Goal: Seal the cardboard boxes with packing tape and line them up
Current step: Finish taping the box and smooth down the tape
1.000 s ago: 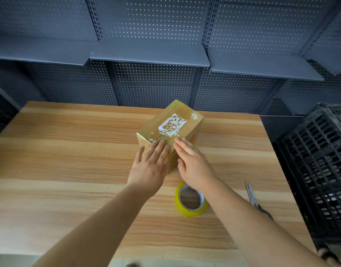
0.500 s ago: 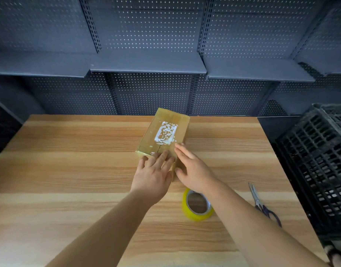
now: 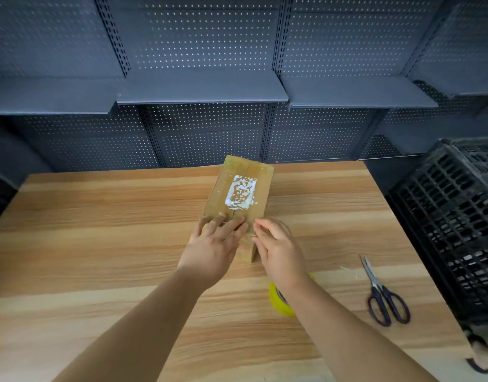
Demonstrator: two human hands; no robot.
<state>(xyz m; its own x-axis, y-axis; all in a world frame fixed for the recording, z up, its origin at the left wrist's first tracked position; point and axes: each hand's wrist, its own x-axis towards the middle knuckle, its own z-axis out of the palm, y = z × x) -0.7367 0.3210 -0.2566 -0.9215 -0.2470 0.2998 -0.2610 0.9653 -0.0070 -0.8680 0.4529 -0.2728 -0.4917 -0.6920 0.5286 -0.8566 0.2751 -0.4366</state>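
One taped cardboard box (image 3: 241,188) with a torn white label stands on the wooden table (image 3: 99,244), its long side running away from me toward the far edge. My left hand (image 3: 214,244) rests flat on the box's near top edge with straight fingers. My right hand (image 3: 278,249) sits just right of the box's near corner, fingers loosely bent, touching the box side at most lightly. A yellow roll of packing tape (image 3: 278,301) lies on the table under my right wrist, mostly hidden by the forearm.
Dark-handled scissors (image 3: 380,293) lie at the right of the table. A black plastic crate (image 3: 458,224) stands beyond the table's right edge. Grey perforated shelving (image 3: 201,95) lines the wall behind the table.
The box has turned from a diagonal lie to pointing straight away from me and has slid toward the table's far edge. Both hands followed it forward.
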